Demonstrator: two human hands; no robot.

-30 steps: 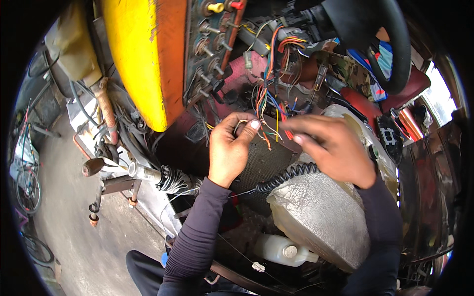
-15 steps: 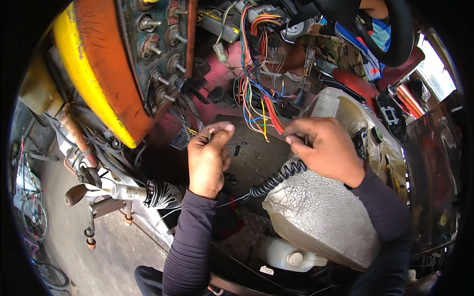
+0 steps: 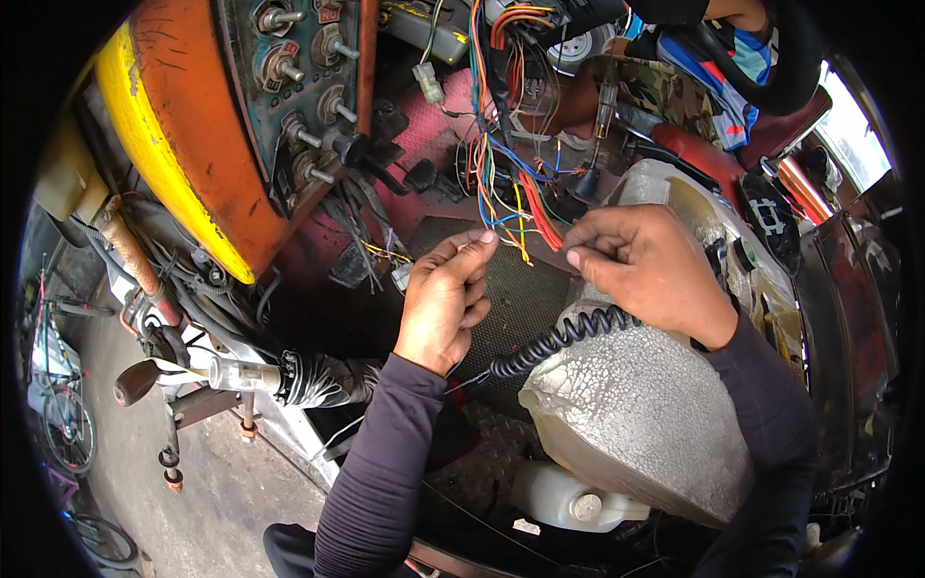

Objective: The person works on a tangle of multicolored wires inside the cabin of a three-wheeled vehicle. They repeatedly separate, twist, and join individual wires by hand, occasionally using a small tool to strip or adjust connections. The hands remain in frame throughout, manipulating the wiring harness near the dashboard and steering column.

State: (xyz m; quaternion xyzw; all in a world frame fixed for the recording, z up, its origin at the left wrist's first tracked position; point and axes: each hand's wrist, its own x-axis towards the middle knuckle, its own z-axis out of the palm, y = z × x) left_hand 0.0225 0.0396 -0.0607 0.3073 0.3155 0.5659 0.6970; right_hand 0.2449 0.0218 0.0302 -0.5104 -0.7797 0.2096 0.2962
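Observation:
My left hand (image 3: 445,303) is pinched, thumb against forefinger, at the lower ends of a loose bundle of coloured wires (image 3: 493,178). Whatever sits between those fingertips is too small to make out. To the right, my right hand (image 3: 660,275) has its thumb and fingers pressed together where a thin wire seems to run into them. Thick red wires (image 3: 541,217) end just left of its fingertips. A yellow wire (image 3: 521,207) hangs between my hands. Below my right hand runs a black coiled cable (image 3: 559,345).
An orange and yellow panel with toggle switches (image 3: 286,69) stands at upper left. A cracked silver cover (image 3: 646,405) lies under my right forearm, beside a whitish plastic bottle (image 3: 568,493). Another person in camouflage shorts (image 3: 665,91) is at upper right, near a black steering wheel (image 3: 790,67).
My left hand has moved right and slightly up to the wire ends. The right hand has shifted slightly, staying by the red wires. The whole view has moved a little.

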